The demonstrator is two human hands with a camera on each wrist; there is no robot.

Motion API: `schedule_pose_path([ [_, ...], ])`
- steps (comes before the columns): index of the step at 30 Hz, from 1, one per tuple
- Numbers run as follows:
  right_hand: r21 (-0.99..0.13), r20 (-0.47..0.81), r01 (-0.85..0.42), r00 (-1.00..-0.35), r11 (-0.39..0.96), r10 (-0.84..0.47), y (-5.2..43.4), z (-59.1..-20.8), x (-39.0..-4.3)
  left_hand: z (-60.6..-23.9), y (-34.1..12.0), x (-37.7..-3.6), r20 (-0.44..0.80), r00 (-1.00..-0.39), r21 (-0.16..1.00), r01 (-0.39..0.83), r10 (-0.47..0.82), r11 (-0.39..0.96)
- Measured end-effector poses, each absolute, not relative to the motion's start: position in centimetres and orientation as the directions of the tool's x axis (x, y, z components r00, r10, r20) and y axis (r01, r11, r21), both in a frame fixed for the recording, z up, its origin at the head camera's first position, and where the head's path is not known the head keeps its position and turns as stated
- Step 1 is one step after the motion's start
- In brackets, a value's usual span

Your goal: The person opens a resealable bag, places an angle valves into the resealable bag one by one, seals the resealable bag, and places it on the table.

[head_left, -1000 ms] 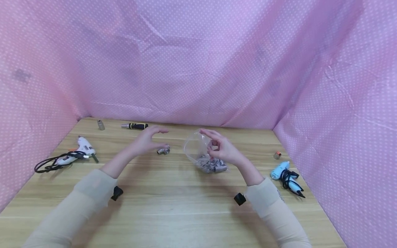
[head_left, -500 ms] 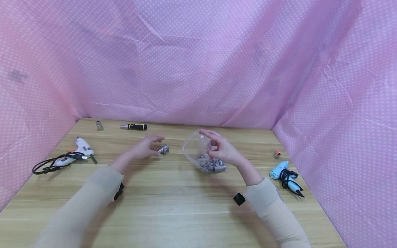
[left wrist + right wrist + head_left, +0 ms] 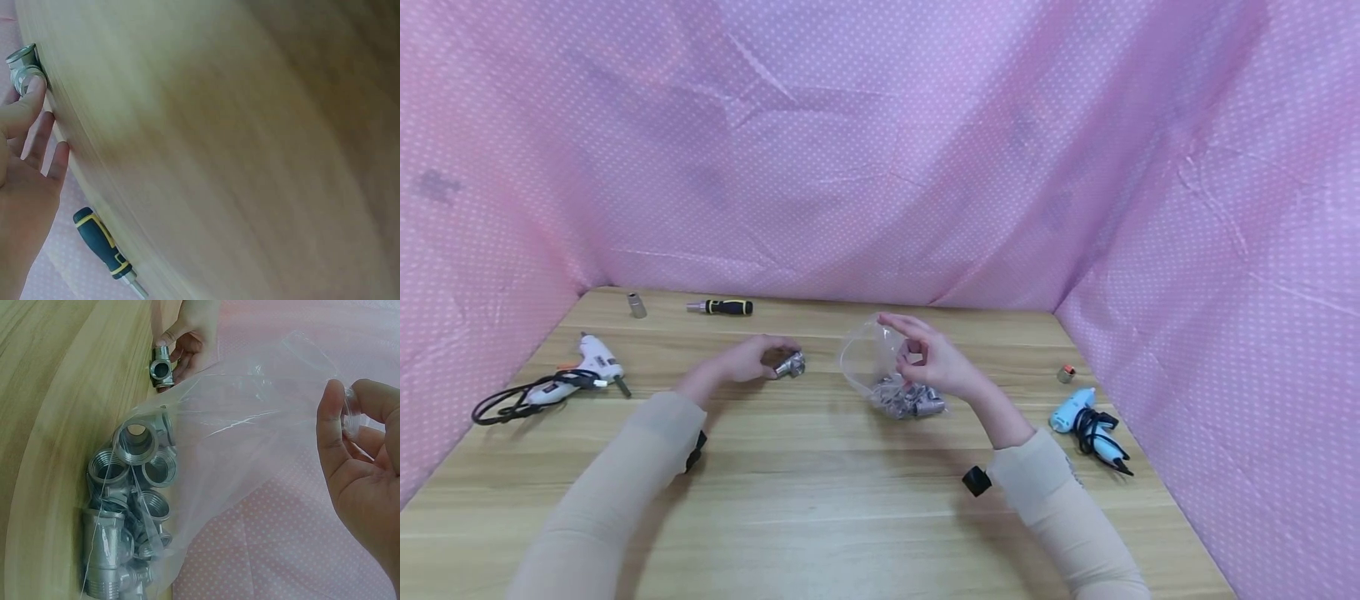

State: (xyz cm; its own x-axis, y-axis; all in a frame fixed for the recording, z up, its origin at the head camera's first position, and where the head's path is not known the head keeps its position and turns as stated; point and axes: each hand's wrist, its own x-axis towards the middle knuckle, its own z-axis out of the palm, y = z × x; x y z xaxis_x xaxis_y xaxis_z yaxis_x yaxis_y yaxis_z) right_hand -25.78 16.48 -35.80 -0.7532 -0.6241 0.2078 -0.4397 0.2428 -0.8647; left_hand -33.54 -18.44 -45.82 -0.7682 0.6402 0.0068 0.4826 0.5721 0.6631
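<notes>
Two hands worked together: the right hand (image 3: 938, 364) pinched the plastic bag (image 3: 250, 419) rim, holding its mouth open, while the left hand (image 3: 741, 362) grasped a loose metal fitting (image 3: 791, 364).

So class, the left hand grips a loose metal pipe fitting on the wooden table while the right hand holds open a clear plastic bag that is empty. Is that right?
Not quite. The clear plastic bag is not empty: the right wrist view shows several grey threaded metal pipe fittings lying inside it. The rest stands: the left hand grips the loose metal pipe fitting on the wooden table, and the right hand holds the bag open.
</notes>
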Motion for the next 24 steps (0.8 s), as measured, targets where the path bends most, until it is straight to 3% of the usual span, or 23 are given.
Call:
schedule_pose_path([
  [15, -0.865, 0.202, -0.438, -0.750, 0.245, -0.629, 16.5, -35.7, -25.7, -44.9, -18.5, -32.7, -0.036, -0.795, 0.700, 0.413, 0.606, 0.582],
  [24, -0.872, 0.175, -0.413, -0.763, 0.261, -0.623, 16.0, -33.5, -24.0, -42.4, -18.4, -31.3, -0.006, -0.800, 0.719, 0.414, 0.600, 0.559],
])
